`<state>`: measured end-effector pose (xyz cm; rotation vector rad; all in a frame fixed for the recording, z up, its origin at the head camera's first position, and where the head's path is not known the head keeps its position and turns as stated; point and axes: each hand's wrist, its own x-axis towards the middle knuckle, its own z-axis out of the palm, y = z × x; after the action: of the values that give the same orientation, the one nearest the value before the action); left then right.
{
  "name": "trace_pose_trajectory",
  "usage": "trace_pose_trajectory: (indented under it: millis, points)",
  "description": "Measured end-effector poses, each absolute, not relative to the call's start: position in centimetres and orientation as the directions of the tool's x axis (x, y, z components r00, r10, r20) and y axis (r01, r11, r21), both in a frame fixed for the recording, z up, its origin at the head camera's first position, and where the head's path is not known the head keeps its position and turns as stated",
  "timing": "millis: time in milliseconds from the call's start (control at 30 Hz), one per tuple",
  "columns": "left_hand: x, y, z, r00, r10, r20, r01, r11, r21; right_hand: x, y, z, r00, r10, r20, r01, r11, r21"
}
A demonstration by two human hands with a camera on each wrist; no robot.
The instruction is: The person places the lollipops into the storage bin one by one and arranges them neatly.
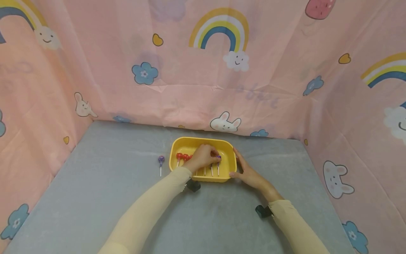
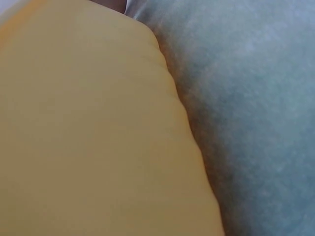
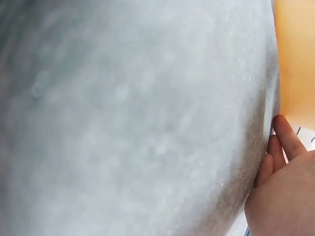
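A yellow plastic box (image 1: 203,179) stands on the grey table with a row of lollipops in it. My left hand (image 1: 201,157) reaches over its front rim and pinches a purple-wrapped lollipop (image 1: 218,168) by the head at the row's right end. Red lollipops (image 1: 179,156) lie at the left of the row; those between are partly hidden under the hand. At the box's right end rests my right hand (image 1: 250,175), thumb at the front corner, fingers stretched along the side. In the right wrist view its fingers (image 3: 290,140) touch the box wall (image 3: 298,64).
Left of the box, another purple-wrapped lollipop (image 1: 161,161) lies on the grey tabletop (image 1: 127,176), its stick toward me. Pink printed cloth (image 1: 184,98) hangs behind and at both sides of the table. The box's wall (image 2: 88,118) fills much of the left wrist view.
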<state>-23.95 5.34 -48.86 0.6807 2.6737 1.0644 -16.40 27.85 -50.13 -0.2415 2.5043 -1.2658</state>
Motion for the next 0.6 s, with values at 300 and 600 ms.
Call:
trace_pose_trajectory:
  millis: [300, 600]
  points:
    - [-23.89, 5.43, -48.88, -0.883, 0.469, -0.016, 0.334, 0.652, 0.68, -16.39, 27.82, -50.04, -0.932, -0.292, -0.216, 0.002, 0.59, -0.808]
    - [-23.92, 5.43, -48.81, -0.884, 0.467, -0.021, 0.336, 0.667, 0.664, -16.29, 27.76, -49.82, -0.93, -0.299, -0.214, -0.001, 0.584, -0.812]
